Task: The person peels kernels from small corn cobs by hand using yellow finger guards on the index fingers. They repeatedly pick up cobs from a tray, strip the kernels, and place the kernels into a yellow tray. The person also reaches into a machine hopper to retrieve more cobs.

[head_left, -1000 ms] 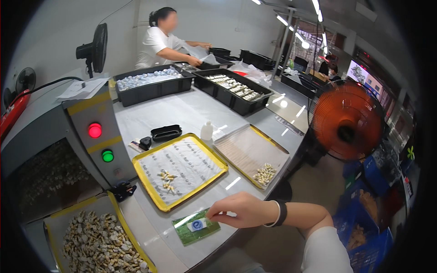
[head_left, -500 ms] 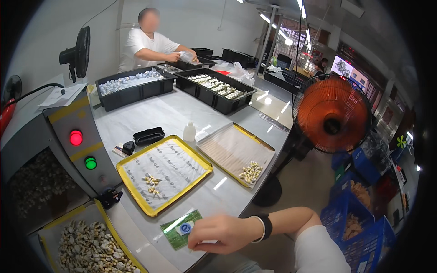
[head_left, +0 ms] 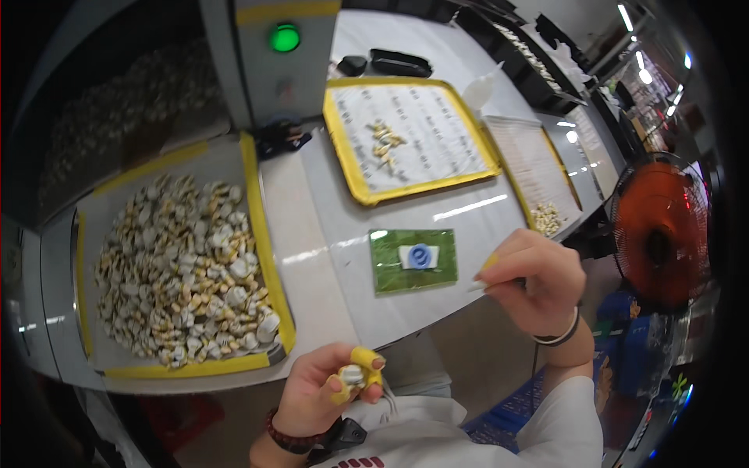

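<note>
The table [head_left: 339, 234] runs through mid-scene; a grey machine [head_left: 273, 86] stands at far left, its green lamp [head_left: 285, 37] lit. The left tray [head_left: 256, 210], edged in yellow, holds a dense heap of small pieces [head_left: 179, 273]. Farther off, the middle tray [head_left: 343, 160] carries a few similar pieces [head_left: 385, 140]; the right tray [head_left: 527, 148] has a cluster [head_left: 546, 218] at its near end. My right hand [head_left: 542, 285] is raised by the table's right edge, thumb and finger pressed together on a thin pale item [head_left: 477, 287], too blurred to identify. My left hand [head_left: 308, 394] is beside the left tray's near corner. A green pad [head_left: 390, 274] lies untouched between my hands and the middle tray, a blue disc [head_left: 420, 256] on it. My left fingers, tips covered in yellow, pinch one whitish piece [head_left: 353, 376]. I judge the step in hand to be handwork on that piece; the next move calls for a firm left pinch and light right-hand control.
</note>
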`<control>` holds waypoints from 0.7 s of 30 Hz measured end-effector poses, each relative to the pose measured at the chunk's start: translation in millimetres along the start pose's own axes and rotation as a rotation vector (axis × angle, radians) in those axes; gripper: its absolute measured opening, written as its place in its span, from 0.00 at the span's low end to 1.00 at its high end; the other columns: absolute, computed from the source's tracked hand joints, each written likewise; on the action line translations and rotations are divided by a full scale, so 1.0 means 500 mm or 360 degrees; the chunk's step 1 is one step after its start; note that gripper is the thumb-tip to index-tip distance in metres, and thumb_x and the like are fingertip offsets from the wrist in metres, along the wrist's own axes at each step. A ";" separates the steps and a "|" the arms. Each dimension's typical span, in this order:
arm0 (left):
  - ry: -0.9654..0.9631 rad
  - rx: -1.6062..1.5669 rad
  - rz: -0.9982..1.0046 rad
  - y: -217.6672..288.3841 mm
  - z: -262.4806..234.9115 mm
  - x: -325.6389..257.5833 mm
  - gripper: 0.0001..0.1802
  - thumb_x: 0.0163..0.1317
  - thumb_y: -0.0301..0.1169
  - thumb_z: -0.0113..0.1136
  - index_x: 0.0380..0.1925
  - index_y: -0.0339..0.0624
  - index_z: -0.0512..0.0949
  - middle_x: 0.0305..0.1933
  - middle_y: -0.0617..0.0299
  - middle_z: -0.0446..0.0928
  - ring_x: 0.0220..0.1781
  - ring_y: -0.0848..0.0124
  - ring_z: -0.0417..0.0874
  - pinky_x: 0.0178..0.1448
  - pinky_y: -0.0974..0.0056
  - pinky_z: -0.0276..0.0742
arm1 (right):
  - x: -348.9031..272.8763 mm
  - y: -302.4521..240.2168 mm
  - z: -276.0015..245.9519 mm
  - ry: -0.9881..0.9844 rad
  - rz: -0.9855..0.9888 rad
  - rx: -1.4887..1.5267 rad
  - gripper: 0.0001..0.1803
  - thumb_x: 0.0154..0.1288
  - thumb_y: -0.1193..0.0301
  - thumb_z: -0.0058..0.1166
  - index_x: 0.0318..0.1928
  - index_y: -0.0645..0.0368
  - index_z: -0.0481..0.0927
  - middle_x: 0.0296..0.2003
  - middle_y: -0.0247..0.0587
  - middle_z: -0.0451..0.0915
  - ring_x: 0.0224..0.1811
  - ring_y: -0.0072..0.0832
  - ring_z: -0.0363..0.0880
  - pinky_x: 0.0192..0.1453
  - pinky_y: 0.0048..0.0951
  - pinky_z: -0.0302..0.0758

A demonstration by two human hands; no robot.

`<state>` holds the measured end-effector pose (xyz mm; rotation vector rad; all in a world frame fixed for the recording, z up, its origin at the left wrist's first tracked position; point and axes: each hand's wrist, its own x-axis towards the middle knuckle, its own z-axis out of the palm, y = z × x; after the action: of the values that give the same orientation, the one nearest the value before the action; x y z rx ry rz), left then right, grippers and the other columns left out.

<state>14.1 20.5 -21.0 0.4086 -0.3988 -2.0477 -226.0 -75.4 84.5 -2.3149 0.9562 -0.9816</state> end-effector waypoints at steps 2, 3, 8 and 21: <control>-0.0034 -0.0076 0.0081 -0.005 -0.001 -0.009 0.30 0.60 0.45 0.60 0.51 0.32 0.66 0.45 0.54 0.74 0.42 0.68 0.78 0.45 0.66 0.76 | -0.001 -0.001 0.012 -0.0007 0.0011 0.0033 0.12 0.45 0.86 0.61 0.33 0.62 0.81 0.27 0.40 0.80 0.26 0.27 0.78 0.28 0.23 0.73; -0.0007 -0.0077 0.0120 -0.008 0.007 -0.009 0.29 0.61 0.44 0.58 0.52 0.34 0.64 0.43 0.54 0.74 0.40 0.68 0.78 0.44 0.66 0.76 | 0.000 -0.002 0.015 -0.0052 -0.0009 0.0006 0.12 0.45 0.86 0.61 0.33 0.62 0.80 0.27 0.39 0.80 0.26 0.27 0.77 0.28 0.23 0.73; 0.0076 -0.0080 0.0349 -0.014 0.022 -0.005 0.18 0.67 0.41 0.50 0.49 0.43 0.62 0.37 0.53 0.72 0.32 0.70 0.74 0.36 0.67 0.72 | -0.001 0.005 0.025 -0.0189 0.0010 -0.0093 0.11 0.46 0.86 0.59 0.32 0.61 0.80 0.27 0.39 0.80 0.25 0.27 0.77 0.27 0.23 0.72; 0.0508 0.0204 0.0662 -0.018 0.043 0.005 0.21 0.66 0.46 0.50 0.46 0.40 0.69 0.19 0.68 0.66 0.20 0.81 0.63 0.23 0.76 0.59 | 0.014 0.091 0.044 -0.0326 0.0062 -0.0458 0.07 0.51 0.81 0.57 0.32 0.60 0.77 0.26 0.41 0.75 0.28 0.38 0.75 0.31 0.32 0.72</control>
<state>-3.3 25.0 -6.2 0.6610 -0.3828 -1.5278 -225.1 -107.7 45.3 -2.5593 1.1118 -0.6075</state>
